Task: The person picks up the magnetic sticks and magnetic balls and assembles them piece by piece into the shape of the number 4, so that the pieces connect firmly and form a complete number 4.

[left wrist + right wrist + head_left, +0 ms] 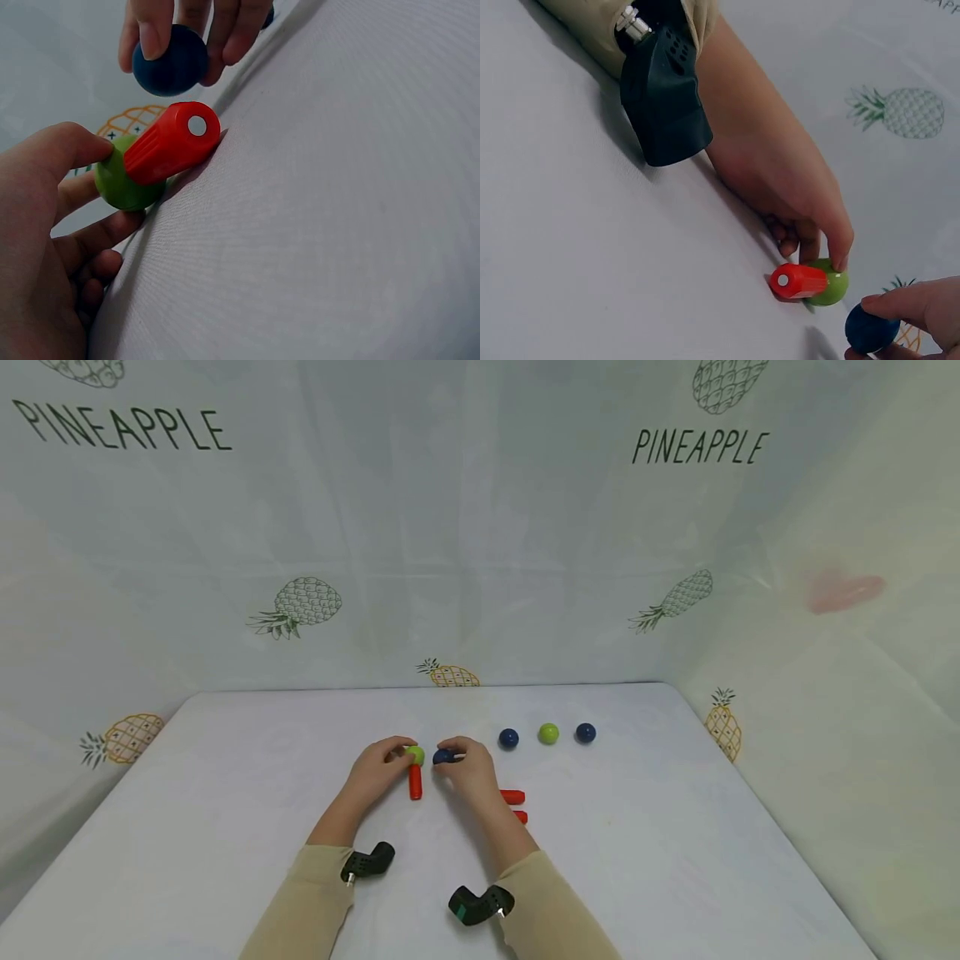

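Toward the edge of the tabletop [592, 225] by the pineapple-printed cloth [810, 60], the left hand [799, 195] pinches 1 green ball [834, 289] touching 1 red rod [801, 282]. Just beside it, the right hand [926, 307] holds 1 blue ball [868, 331]. 1 black device [667, 109] sits at the left beige sleeve [585, 30].

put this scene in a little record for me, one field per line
left hand: the left hand pinches a green ball
right hand: the right hand pinches a dark blue ball, apart from the green one
red rod: one red rod meets the pinched green ball at one end
loose balls: blue, green, blue, in a row right of the hands
other rods: two red ones, partly hidden by the right arm
surface: white tabletop
backdrop: pineapple-print sheet
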Demonstrator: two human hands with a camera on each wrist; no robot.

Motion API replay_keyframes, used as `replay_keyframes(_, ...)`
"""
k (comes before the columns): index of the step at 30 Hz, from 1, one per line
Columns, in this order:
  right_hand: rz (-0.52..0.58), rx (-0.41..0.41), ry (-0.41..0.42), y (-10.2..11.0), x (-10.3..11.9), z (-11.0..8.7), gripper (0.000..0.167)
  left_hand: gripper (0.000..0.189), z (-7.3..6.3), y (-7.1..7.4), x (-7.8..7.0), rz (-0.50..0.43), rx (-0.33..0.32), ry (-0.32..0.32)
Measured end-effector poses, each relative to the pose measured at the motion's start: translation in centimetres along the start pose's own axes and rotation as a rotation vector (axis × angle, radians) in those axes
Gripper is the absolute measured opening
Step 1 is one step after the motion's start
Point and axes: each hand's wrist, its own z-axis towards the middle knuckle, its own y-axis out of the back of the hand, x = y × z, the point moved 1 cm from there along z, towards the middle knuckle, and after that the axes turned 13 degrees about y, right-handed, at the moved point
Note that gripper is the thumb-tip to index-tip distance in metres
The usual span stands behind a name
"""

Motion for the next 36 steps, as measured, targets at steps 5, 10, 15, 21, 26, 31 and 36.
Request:
replay_keyframes(5, 0.030, 0.026, -0.017, 0.1, 0.3, -0.6, 0.027, 0.029, 0.0, 0.1, 0.0, 0.008, -0.008, -0.014)
replay_keyframes(10, 0.034, 0.055, -0.023, 0.1, 0.5, -1.0, 0.026, 0.028, 0.1, 0.1, 0.1, 0.010, -0.010, -0.016)
replay_keyframes(15, 0.032, 0.079, -0.012, 0.1, 0.4, -1.3, 0.025, 0.027, 0.1, 0.0, -0.1, 0.007, -0.010, -0.022)
replay_keyframes(21, 0.038, 0.105, 0.004, 0.2, 0.3, -1.5, 0.026, 0.028, 0.1, 0.0, -0.1, 0.007, -0.010, -0.017)
replay_keyframes(26, 0.032, 0.176, 0.008, 0.4, 0.2, -1.5, 0.030, 0.028, 0.0, -0.2, 0.0, 0.023, -0.002, -0.005)
replay_keyframes(31, 0.021, 0.255, 0.033, 0.6, 0.2, -1.4, 0.033, 0.028, 0.0, -0.1, 0.1, 0.031, -0.011, -0.017)
replay_keyframes(36, 0.023, 0.297, 0.043, 0.7, 0.3, -1.4, 0.032, 0.028, 0.1, -0.1, -0.1, 0.028, -0.011, -0.025)
